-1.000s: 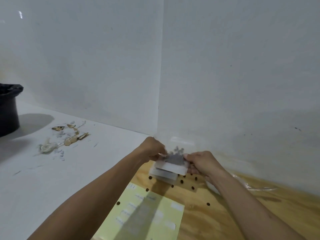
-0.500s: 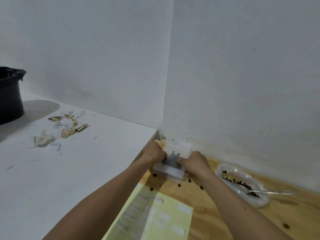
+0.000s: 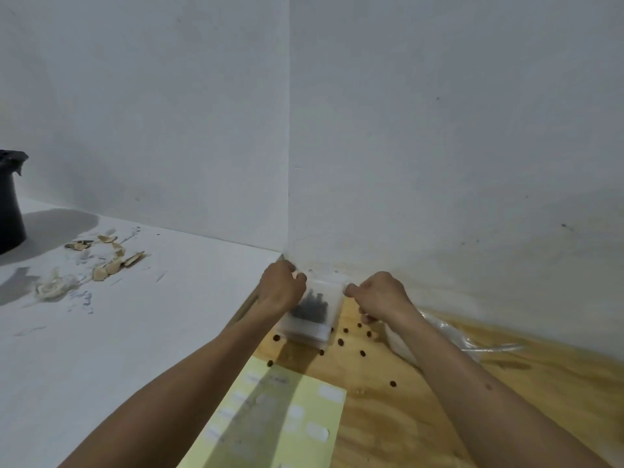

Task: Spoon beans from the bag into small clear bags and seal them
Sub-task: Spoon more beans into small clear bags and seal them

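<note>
The small clear bag (image 3: 312, 310) is a soft, filmy plastic pouch with a dark clump of beans (image 3: 310, 307) showing through its middle and a pale band across its lower edge; it is held above the wooden board (image 3: 405, 417), close to the corner where two white walls meet. The left hand (image 3: 282, 290) pinches the bag's upper left corner with curled fingers, and the right hand (image 3: 380, 297) pinches the upper right corner the same way, thumb and forefinger closed on the top strip. Below the bag, loose beans (image 3: 344, 342) lie scattered as small dark ovals on the grainy, yellowish plywood. Just beside the right forearm sits the larger bag (image 3: 452, 339), crumpled and translucent, with a clear plastic spoon handle (image 3: 496, 348) sticking out of it. Nearer the camera lies a pale yellow sheet (image 3: 283, 420) carrying white oval stickers; any writing on it is too blurred to read. To the left, the matte white counter (image 3: 101, 349) holds tan flaky scraps (image 3: 108, 258), and a black bin (image 3: 10, 204) stands at the far edge.
</note>
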The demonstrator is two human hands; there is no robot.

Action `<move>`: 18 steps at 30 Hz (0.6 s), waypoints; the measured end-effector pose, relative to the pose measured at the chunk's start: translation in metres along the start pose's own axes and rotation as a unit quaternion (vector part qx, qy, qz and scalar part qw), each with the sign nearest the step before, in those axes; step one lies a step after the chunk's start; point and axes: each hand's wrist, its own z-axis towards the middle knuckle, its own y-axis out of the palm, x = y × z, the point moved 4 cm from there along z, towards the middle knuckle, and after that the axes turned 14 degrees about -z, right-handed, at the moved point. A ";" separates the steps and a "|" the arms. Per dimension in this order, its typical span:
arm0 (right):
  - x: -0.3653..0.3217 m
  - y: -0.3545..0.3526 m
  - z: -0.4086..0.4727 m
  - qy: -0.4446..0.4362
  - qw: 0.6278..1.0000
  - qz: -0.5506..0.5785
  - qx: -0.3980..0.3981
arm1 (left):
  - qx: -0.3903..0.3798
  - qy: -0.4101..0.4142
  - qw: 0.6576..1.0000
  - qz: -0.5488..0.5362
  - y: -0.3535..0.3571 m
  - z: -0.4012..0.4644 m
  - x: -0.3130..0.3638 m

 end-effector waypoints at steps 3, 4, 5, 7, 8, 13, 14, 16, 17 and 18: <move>0.021 -0.039 -0.015 0.007 0.999 0.010 0.038 | 0.016 0.073 0.997 -0.028 0.015 -0.019 0.038; 0.031 -0.052 -0.022 0.011 0.999 0.009 0.052 | 0.014 0.102 0.994 -0.036 0.023 -0.028 0.052; 0.042 -0.064 -0.029 0.018 0.998 0.006 0.068 | 0.008 0.129 0.991 -0.045 0.032 -0.038 0.066; 0.068 -0.088 -0.043 0.037 0.994 0.000 0.101 | -0.010 0.174 0.982 -0.071 0.051 -0.062 0.095; 0.084 -0.100 -0.051 0.050 0.992 -0.003 0.115 | -0.023 0.191 0.977 -0.086 0.063 -0.075 0.108; 0.171 -0.145 -0.096 0.132 0.976 -0.073 0.155 | -0.163 0.228 0.954 -0.106 0.136 -0.145 0.158; 0.190 -0.150 -0.107 0.153 0.972 -0.096 0.152 | -0.204 0.228 0.948 -0.088 0.154 -0.160 0.163; 0.225 -0.157 -0.129 0.193 0.962 -0.141 0.135 | -0.278 0.224 0.933 -0.042 0.188 -0.188 0.169; 0.243 -0.158 -0.141 0.219 0.954 -0.164 0.120 | -0.309 0.220 0.925 -0.021 0.204 -0.202 0.170; 0.256 -0.156 -0.150 0.241 0.947 -0.184 0.103 | -0.333 0.211 0.919 -0.003 0.217 -0.212 0.168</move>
